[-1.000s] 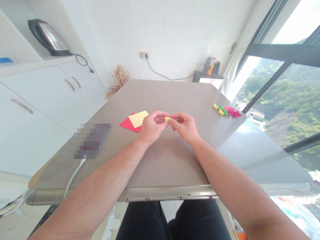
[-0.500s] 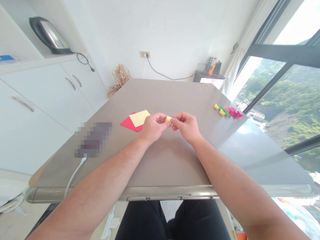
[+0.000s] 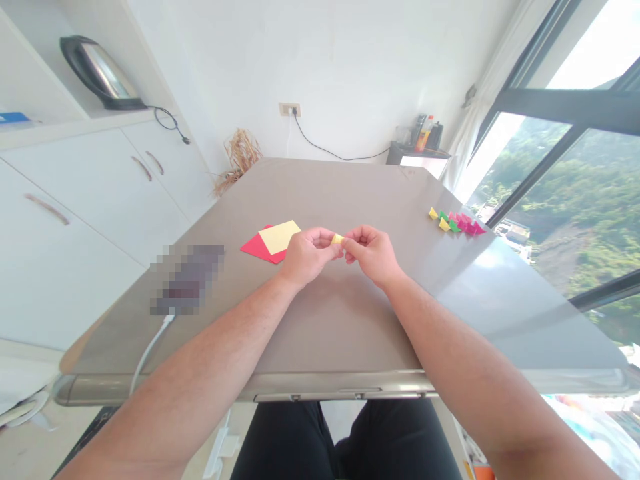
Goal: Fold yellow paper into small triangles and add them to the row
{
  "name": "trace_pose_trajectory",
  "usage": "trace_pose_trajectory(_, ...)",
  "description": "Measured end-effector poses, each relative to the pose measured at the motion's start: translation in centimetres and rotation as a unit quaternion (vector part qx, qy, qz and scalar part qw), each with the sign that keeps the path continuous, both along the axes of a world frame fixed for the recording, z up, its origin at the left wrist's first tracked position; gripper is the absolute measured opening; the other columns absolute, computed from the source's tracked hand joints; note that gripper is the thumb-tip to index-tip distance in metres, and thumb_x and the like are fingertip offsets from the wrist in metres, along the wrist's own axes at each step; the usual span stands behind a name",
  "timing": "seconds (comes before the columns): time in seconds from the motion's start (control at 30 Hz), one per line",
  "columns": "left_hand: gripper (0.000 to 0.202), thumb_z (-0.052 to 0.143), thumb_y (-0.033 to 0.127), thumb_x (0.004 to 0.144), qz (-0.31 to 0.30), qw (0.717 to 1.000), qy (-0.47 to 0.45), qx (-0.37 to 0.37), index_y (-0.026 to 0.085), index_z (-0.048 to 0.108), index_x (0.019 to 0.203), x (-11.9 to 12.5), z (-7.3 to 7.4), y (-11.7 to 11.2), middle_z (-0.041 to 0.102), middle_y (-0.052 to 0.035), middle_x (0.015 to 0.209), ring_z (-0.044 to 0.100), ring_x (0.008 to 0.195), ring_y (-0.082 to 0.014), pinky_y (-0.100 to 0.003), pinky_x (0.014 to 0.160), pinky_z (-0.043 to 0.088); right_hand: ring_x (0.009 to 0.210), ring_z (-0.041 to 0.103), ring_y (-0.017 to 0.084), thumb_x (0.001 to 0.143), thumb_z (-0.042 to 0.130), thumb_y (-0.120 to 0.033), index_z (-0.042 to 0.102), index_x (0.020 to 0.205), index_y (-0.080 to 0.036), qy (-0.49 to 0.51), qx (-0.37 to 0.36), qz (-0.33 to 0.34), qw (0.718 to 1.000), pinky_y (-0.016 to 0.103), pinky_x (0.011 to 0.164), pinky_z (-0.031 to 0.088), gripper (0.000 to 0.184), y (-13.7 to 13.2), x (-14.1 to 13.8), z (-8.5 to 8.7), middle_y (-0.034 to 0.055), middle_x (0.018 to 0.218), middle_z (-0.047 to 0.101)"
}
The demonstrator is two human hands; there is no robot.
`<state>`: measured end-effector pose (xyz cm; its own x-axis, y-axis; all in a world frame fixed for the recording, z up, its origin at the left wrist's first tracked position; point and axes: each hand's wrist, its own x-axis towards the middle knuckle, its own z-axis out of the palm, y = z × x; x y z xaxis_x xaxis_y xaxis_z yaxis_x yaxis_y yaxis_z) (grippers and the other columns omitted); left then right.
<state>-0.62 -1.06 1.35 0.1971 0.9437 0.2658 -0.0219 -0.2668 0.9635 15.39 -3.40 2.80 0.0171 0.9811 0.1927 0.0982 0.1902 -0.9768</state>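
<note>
My left hand (image 3: 306, 256) and my right hand (image 3: 372, 253) meet above the middle of the grey table (image 3: 330, 313). Both pinch a small folded yellow paper piece (image 3: 337, 239) between thumbs and fingertips. Just left of my left hand a yellow paper square (image 3: 279, 236) lies on top of a red paper sheet (image 3: 254, 248). A row of small folded paper pieces (image 3: 456, 223), yellow, green and pink, sits at the table's right edge.
A blurred dark object (image 3: 186, 280) with a white cable (image 3: 148, 352) lies on the table's left side. White cabinets (image 3: 80, 200) stand to the left, with a kettle (image 3: 100, 73) on the shelf. A large window (image 3: 565, 173) runs along the right.
Both hands have stayed together on the yellow piece. The fingers shifted slightly, and the piece sits a little more upright between them.
</note>
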Motion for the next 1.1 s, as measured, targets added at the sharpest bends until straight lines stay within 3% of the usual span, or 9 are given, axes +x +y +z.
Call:
trace_pose_trajectory(0.3, 0.018, 0.079, 0.035, 0.075, 0.009, 1.0, 0.017, 0.012, 0.018, 0.071, 0.075, -0.05, -0.2, 0.04, 0.076, -0.0048, 0.075, 0.072, 0.072, -0.0203, -0.037, 0.074, 0.059, 0.06, 0.063, 0.014, 0.071, 0.076, -0.032, 0.064, 0.073, -0.019, -0.003, -0.026, 0.011, 1.0, 0.031, 0.063, 0.053, 0.018, 0.0, 0.38, -0.36, 0.0007, 0.063, 0.068)
trace_pose_trajectory(0.83, 0.012, 0.071, 0.025, 0.081, -0.023, 1.0, 0.003, -0.021, 0.015, 0.065, 0.075, 0.33, 0.0, -0.29, 0.07, -0.0022, 0.071, 0.072, 0.066, -0.0148, -0.029, 0.068, 0.06, 0.055, 0.055, 0.013, 0.076, 0.071, -0.034, 0.063, 0.075, -0.019, -0.102, -0.01, -0.012, 0.995, 0.026, 0.054, 0.04, 0.017, -0.12, 0.71, -0.8, 0.0004, 0.059, 0.065)
trace_pose_trajectory(1.1, 0.009, 0.065, 0.022, 0.082, 0.011, 0.994, 0.109, 0.03, 0.017, 0.063, 0.075, -0.08, -0.11, 0.3, 0.071, -0.004, 0.074, 0.073, 0.07, -0.0185, -0.031, 0.066, 0.06, 0.053, 0.053, 0.012, 0.075, 0.068, -0.032, 0.063, 0.073, -0.019, -0.151, -0.022, -0.002, 0.988, 0.026, 0.052, 0.039, 0.014, -0.07, 0.43, -0.36, -0.0013, 0.058, 0.063)
